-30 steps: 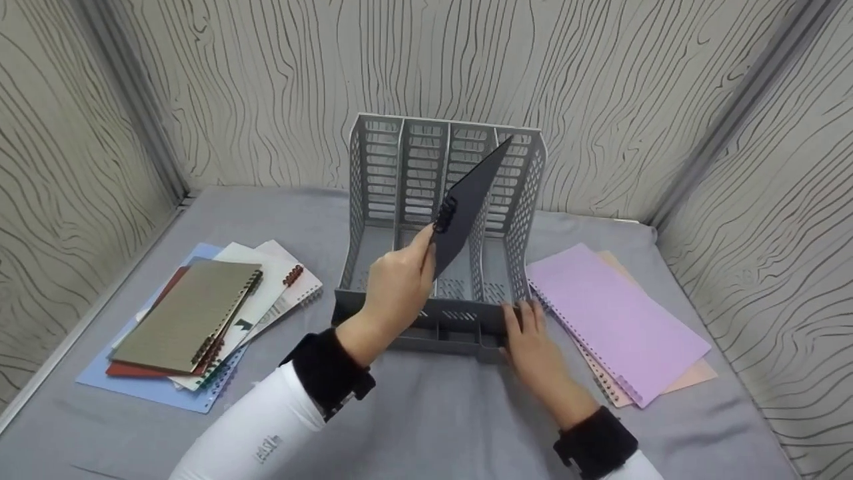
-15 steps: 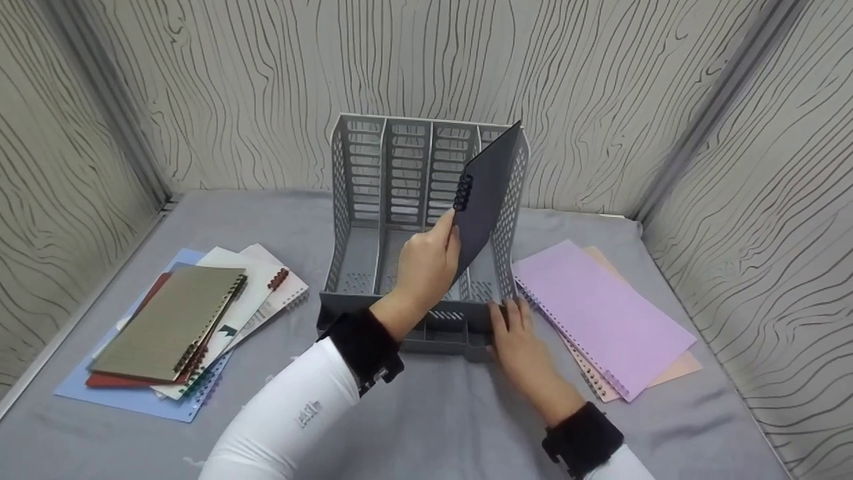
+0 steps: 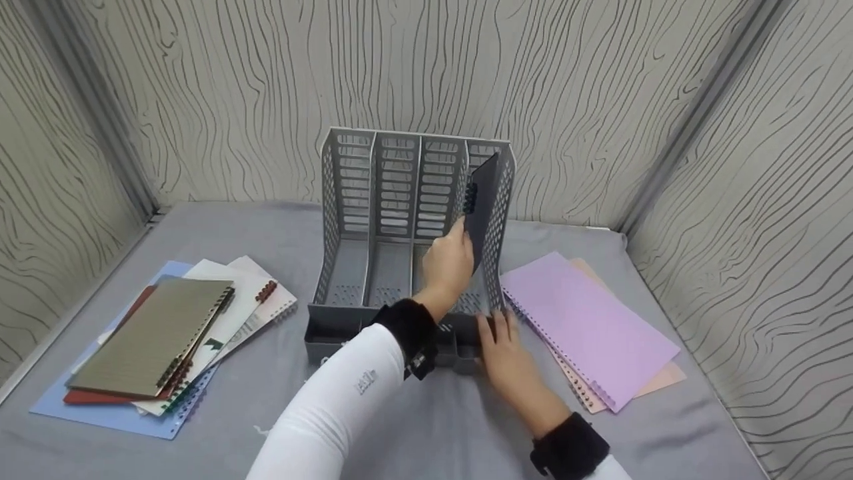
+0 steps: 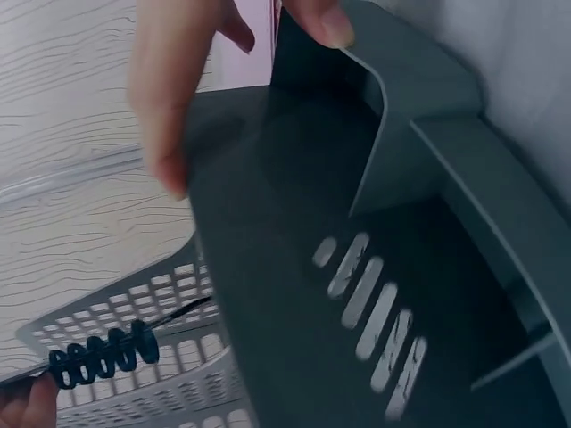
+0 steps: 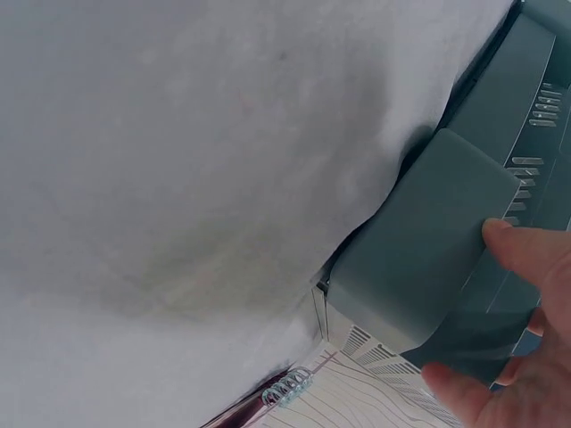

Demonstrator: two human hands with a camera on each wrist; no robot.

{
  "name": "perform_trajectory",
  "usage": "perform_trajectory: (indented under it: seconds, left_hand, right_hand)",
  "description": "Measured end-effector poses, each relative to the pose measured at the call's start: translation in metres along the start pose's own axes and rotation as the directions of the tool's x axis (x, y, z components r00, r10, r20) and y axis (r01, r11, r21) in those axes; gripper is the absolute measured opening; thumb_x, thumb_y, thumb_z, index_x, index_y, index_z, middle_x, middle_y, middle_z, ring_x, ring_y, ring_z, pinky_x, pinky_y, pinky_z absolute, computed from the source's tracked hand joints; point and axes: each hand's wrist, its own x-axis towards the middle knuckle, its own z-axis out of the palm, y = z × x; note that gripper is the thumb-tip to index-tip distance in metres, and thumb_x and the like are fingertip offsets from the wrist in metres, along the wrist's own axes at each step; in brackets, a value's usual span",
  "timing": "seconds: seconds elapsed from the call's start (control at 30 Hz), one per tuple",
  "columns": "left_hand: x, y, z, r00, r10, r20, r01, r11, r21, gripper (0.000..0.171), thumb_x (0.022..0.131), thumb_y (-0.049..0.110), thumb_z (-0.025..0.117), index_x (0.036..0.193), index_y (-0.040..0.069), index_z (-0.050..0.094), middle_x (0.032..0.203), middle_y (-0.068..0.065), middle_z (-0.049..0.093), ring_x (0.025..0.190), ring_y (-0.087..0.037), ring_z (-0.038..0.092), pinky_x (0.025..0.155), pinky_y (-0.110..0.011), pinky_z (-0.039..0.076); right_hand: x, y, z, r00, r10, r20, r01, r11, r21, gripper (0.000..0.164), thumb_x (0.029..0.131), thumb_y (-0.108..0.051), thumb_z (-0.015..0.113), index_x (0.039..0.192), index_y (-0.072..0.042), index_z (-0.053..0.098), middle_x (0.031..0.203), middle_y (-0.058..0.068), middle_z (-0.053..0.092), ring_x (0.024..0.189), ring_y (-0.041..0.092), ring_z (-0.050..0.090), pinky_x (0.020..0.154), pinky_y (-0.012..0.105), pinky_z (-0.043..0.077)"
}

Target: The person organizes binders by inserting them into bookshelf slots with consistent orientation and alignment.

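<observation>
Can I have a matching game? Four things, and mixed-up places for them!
Things
1. Black flat coil-bound notebook
2. Grey plastic slotted file rack
3. Lilac rectangular spiral notebook
4. Olive rectangular spiral notebook

Places
A. On a peach rectangular notebook
B. Standing on grey cloth
C. Topmost in the left pile
D. Held in the left grip

Pairs: 1-D, 2-B, 3-A, 4-C

The notebook [image 3: 486,207] I grip is near-black, the rack [image 3: 350,267] mid-grey, its front tray [image 3: 326,330] darker grey. At frame left lie an olive notebook [image 3: 150,333], a red one [image 3: 76,398] and a blue one [image 3: 143,423]; at right, lilac [image 3: 593,327] over peach [image 3: 666,381]. My sleeve [image 3: 313,417] is white, my wristband [image 3: 570,447] black. Wavy dark lines pattern the off-white wall [image 3: 233,80] above.
</observation>
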Motion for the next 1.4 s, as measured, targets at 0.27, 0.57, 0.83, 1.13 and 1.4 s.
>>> perform_trajectory:
  seconds: [0.27,0.57,0.83,1.13,1.4]
  left_hand:
    - [0.008,-0.003,0.033,0.999,-0.016,0.031,0.015,1.000,0.019,0.037,0.090,0.021,0.038,0.127,0.015,0.040,0.052,0.003,0.052,0.036,-0.007,0.042,0.034,-0.022,0.033]
    - [0.011,-0.005,0.058,1.000,0.029,-0.008,-0.028,0.993,0.118,0.039,0.090,0.018,0.037,0.128,0.013,0.038,0.050,0.003,0.049,0.036,-0.008,0.040,0.033,-0.024,0.032]
    - [-0.002,-0.012,0.085,0.994,0.099,0.055,-0.103,0.992,0.073,0.038,0.089,0.016,0.041,0.127,0.016,0.040,0.095,-0.002,0.062,0.069,-0.017,0.061,0.058,-0.029,0.048]
    - [-0.004,-0.017,0.093,0.991,0.095,0.093,-0.101,0.992,0.069,0.039,0.087,0.020,0.046,0.126,0.019,0.043,0.089,-0.003,0.063,0.073,-0.020,0.060,0.062,-0.033,0.047]
    - [-0.004,-0.017,0.095,0.984,0.094,0.149,-0.119,0.979,0.167,0.046,0.084,0.028,0.051,0.128,0.022,0.038,0.083,-0.001,0.064,0.066,-0.019,0.060,0.056,-0.033,0.046]
  right_hand:
    - [0.000,-0.001,-0.003,0.999,0.013,0.035,-0.014,1.000,0.022,0.068,0.071,-0.017,0.066,0.128,-0.004,0.032,0.130,0.024,0.024,0.122,0.040,0.010,0.070,0.049,0.043]
    - [0.000,-0.001,-0.004,0.999,0.008,0.042,-0.010,0.999,0.041,0.064,0.074,-0.018,0.063,0.129,-0.004,0.032,0.132,0.023,0.022,0.123,0.039,0.008,0.066,0.048,0.044]
    - [-0.002,0.000,-0.003,0.999,-0.027,-0.017,0.026,0.999,-0.029,0.062,0.072,-0.017,0.065,0.125,0.000,0.037,0.127,0.024,0.028,0.120,0.041,0.017,0.065,0.043,0.046]
    - [-0.003,0.000,-0.003,1.000,0.007,0.025,-0.006,1.000,-0.016,0.066,0.073,-0.017,0.064,0.130,-0.004,0.031,0.131,0.021,0.024,0.123,0.038,0.010,0.066,0.044,0.045]
    - [-0.001,0.001,-0.003,1.000,0.000,0.024,0.001,1.000,-0.029,0.065,0.073,-0.019,0.064,0.128,-0.002,0.034,0.130,0.021,0.024,0.122,0.038,0.010,0.069,0.044,0.045]
